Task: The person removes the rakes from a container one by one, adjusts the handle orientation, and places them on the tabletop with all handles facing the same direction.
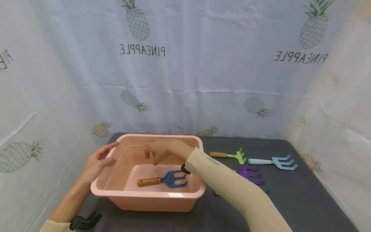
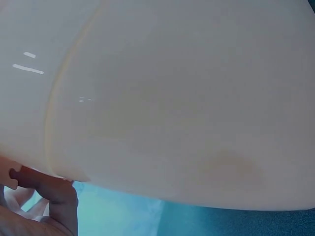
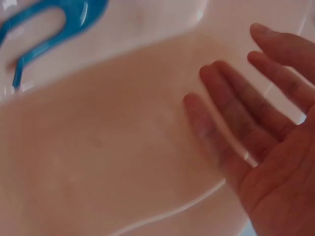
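A pink plastic basin (image 1: 145, 194) stands at the left of the dark table. My left hand (image 1: 98, 162) grips its left rim, thumb over the inner side; in the left wrist view bent fingers (image 2: 63, 204) lie at the edge of the basin wall (image 2: 172, 98). Inside on the basin floor lies a blue hand fork (image 1: 171, 179) with a wooden handle, prongs to the right. Above it, toward the back wall, my right hand (image 1: 165, 149) reaches into the basin holding nothing. The right wrist view shows that hand with loosely spread fingers, apart from the fork's blue prongs (image 3: 44, 46).
Right of the basin on the table (image 1: 307, 199) lie a green hand rake (image 1: 239, 157), a light blue hand fork (image 1: 281, 162) and a purple fork (image 1: 246, 172). My right forearm partly covers the purple fork and another blue piece (image 1: 266, 191). A pineapple-print curtain (image 1: 197, 64) hangs behind.
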{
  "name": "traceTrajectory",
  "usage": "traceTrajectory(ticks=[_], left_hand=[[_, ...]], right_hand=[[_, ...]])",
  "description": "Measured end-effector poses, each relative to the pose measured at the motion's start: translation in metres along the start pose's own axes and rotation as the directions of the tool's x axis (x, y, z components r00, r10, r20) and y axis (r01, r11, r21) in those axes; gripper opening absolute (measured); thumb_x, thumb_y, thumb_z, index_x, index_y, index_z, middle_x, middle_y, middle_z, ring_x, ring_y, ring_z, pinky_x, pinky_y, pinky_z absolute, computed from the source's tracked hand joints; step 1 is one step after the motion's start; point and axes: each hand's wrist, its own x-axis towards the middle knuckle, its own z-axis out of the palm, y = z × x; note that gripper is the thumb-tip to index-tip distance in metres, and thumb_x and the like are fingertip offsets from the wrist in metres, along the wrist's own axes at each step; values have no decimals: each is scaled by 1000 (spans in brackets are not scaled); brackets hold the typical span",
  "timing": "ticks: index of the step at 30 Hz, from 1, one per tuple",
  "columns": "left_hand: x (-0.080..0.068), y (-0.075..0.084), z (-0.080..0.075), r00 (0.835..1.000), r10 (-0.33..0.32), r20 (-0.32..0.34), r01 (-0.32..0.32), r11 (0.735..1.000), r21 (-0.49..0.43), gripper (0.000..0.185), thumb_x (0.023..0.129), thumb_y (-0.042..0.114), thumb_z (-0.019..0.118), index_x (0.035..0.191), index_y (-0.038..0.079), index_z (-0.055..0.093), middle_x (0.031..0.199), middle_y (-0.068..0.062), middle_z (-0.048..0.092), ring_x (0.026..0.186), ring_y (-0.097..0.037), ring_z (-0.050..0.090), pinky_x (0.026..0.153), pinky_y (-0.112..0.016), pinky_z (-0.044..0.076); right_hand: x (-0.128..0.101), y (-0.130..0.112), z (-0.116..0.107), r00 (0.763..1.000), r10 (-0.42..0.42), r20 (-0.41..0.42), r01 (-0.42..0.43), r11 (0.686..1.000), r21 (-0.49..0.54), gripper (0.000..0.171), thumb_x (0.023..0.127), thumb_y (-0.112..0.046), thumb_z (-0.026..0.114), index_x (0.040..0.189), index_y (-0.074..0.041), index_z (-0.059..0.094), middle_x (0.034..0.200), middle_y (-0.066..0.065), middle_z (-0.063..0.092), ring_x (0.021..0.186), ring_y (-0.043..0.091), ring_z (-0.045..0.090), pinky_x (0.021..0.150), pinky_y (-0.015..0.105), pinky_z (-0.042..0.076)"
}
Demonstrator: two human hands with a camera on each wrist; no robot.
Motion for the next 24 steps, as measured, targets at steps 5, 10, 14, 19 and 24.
traceTrajectory(ticks=[5, 10, 14, 19, 24], left_hand=[[-1, 1, 0, 1000, -1, -1, 1, 999, 44, 61, 98, 10, 63, 156, 23, 48, 157, 10, 44, 111, 12, 55, 83, -17, 55], [0, 3, 1, 1000, -4, 11, 3, 997, 82, 62, 99, 13, 62, 158, 21, 45, 166, -4, 37, 114, 15, 49, 83, -16, 54], [0, 2, 4, 1000, -6, 15, 5, 996, 85, 62, 99, 14, 62, 158, 21, 45, 168, -10, 34, 115, 16, 48, 84, -16, 54], [-2, -2, 4, 1000, -5, -19, 6, 998, 65, 59, 99, 13, 63, 155, 24, 49, 147, 21, 51, 113, 14, 52, 83, -16, 54], [-1, -1, 3, 1000, -9, -29, 11, 998, 54, 59, 99, 12, 64, 155, 25, 50, 143, 24, 50, 111, 13, 53, 83, -16, 55]], right_hand=[[5, 2, 6, 1000, 4, 21, -3, 1000, -27, 37, 93, -15, 73, 129, -15, 66, 124, 0, 67, 96, 13, 57, 79, 23, 49], [12, 2, 11, 999, -13, 32, 16, 996, -90, 38, 93, -21, 75, 130, -15, 67, 128, 1, 67, 100, 11, 58, 83, 23, 49], [18, -1, 18, 998, -45, 31, 49, 988, -144, 37, 93, -22, 76, 128, -15, 69, 123, 1, 69, 98, 11, 59, 84, 22, 49], [25, -8, 25, 998, -46, 48, 52, 990, -135, 38, 93, -24, 76, 129, -17, 69, 121, -1, 70, 97, 10, 58, 85, 23, 49], [25, -10, 25, 998, -25, 56, 32, 991, -127, 38, 93, -25, 77, 129, -19, 69, 118, -4, 68, 96, 11, 57, 83, 22, 48]])
